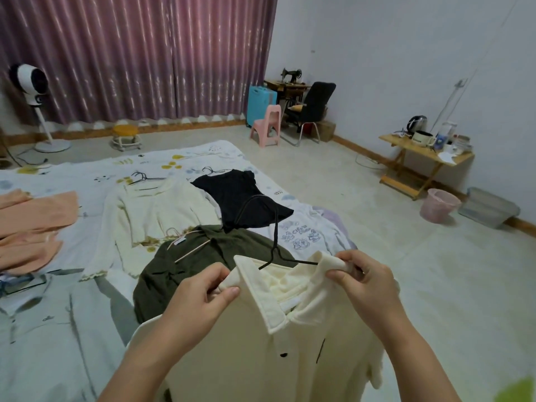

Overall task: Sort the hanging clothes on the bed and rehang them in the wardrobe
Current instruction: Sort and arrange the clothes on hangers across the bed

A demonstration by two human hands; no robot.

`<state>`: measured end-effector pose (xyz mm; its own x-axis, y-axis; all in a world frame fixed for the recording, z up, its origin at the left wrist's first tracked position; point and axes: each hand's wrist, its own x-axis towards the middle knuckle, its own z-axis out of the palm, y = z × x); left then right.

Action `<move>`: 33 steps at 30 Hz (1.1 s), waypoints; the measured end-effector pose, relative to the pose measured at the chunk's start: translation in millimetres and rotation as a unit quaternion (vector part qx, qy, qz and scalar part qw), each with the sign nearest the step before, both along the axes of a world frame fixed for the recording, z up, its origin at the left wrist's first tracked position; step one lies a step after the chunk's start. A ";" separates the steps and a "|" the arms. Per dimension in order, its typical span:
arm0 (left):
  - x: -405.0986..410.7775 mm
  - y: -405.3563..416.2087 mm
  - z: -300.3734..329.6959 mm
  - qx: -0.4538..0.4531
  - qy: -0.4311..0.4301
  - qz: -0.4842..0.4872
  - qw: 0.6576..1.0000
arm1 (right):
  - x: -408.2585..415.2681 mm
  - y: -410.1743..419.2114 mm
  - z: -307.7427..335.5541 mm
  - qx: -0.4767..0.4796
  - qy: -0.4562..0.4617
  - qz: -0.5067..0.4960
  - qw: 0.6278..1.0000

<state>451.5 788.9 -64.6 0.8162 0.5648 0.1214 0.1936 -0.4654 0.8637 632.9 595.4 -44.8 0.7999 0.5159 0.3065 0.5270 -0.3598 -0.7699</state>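
Observation:
I hold up a cream collared shirt [261, 349] on a black hanger [277, 248] in front of me. My left hand [200, 300] pinches the left shoulder of the collar, and my right hand [365, 282] grips the right shoulder over the hanger's arm. On the bed [87, 175] lie a dark green shirt [179, 262] on a pale hanger, a black top [240, 198], a cream knit top [162, 210], a white embroidered garment [304, 233], peach clothes [32, 224] at the left and a light grey shirt [49, 329] near me. The wardrobe is out of view.
A standing fan [29, 82] and a yellow stool [125, 136] stand by the purple curtains. Beyond the bed are a pink child's chair [268, 126], a black office chair [314, 105], a wooden folding table [426, 158] with kitchen items, a pink bin [439, 204] and a grey tub [487, 207].

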 end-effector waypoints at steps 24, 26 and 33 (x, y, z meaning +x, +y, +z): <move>199.0 46.9 9.4 -0.019 0.034 0.204 0.978 | 251.8 125.7 -13.6 -0.016 0.067 0.188 0.980; 220.3 40.8 13.1 -0.013 0.028 0.191 0.981 | 273.5 117.4 -9.8 -0.015 0.063 0.183 0.981; 310.4 18.0 16.6 0.023 0.021 0.101 0.994 | 351.3 66.5 3.1 -0.026 0.058 0.115 0.991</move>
